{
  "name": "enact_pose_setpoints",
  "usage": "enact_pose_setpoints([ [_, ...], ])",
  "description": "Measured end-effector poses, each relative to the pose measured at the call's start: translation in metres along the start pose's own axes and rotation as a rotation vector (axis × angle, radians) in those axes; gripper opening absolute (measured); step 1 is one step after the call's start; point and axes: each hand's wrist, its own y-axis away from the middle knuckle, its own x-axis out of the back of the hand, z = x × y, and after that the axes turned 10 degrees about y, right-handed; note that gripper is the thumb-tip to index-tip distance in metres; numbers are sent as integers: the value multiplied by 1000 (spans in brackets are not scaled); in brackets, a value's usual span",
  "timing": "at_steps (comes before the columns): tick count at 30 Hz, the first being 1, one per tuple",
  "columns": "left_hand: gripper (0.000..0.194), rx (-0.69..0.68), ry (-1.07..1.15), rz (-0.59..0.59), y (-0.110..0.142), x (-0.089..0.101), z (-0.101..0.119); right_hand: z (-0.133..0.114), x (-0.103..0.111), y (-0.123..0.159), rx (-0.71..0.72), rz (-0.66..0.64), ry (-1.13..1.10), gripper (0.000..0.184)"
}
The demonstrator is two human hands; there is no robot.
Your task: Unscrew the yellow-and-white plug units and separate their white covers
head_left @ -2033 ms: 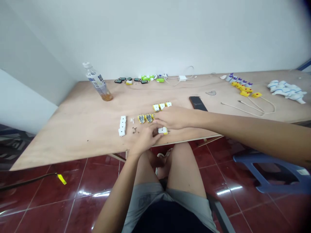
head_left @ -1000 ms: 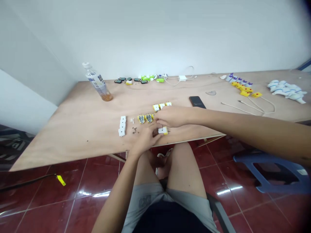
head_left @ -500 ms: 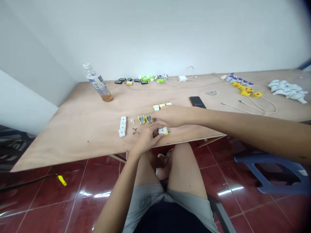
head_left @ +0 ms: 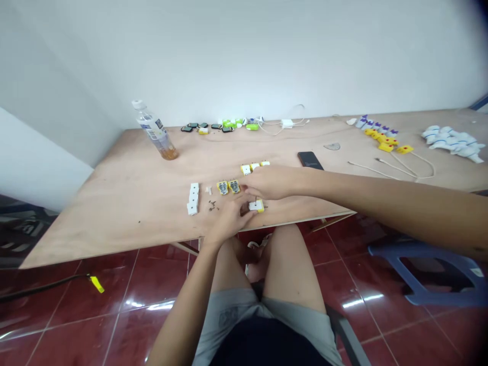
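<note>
My left hand [head_left: 231, 217] is closed, thumb and fingers gripping the left side of a small white-and-yellow plug casing [head_left: 256, 206] near the table's front edge. Metal prongs stick out from the casing's right side. Above it my right hand [head_left: 270, 182] is closed round a screwdriver [head_left: 255, 199]; only the thin shaft shows, pointing down at the white top, and the handle is hidden by the fingers. Just beyond my left hand are two open yellow plug casings [head_left: 228, 187] with metal parts inside. Several small screws [head_left: 212, 206] lie to the left, beside little white pieces [head_left: 208, 190].
A row of white covers [head_left: 193, 198] lies further left. Behind my right hand are white-and-yellow casings [head_left: 246, 169]. A phone [head_left: 310, 160], a bottle [head_left: 158, 133], yellow plugs with cables [head_left: 386, 146] and white bundles [head_left: 453, 142] also rest on the table [head_left: 125, 178].
My right hand's fingers have shifted slightly above the casing, and the screwdriver shaft stays over it. My left hand keeps its grip. The whole view has moved very slightly.
</note>
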Motion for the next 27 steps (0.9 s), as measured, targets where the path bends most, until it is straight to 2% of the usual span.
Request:
enact_pose_setpoints([
  [3, 25, 18, -19, 6, 0, -1, -1, 1, -2, 0, 49, 6, -29, 18],
  [6, 20, 16, -19, -2, -1, -1, -1, 1, -4, 1, -6, 9, 26, 20],
  [9, 25, 32, -22, -6, -1, -1, 1, 0, -5, 1, 37, 50, -9, 17],
  [13, 25, 12, -7, -2, 0, -1, 1, 2, -5, 1, 2, 10, 4, 18],
  [17, 25, 27, -16, -7, 0, -1, -1, 4, -5, 1, 92, 10, -25, 13],
  [20, 24, -11, -10, 7, -1, -1, -1, 3, -5, 1, 28, -16, 13, 22],
  [24, 31, 4, -28, 6, -1, -1, -2, 2, -6, 2, 63, 23, -29, 16],
  [27, 29, -9, -29, 16, -1, -1, -2, 2, -6, 2, 25, 5, -9, 16],
])
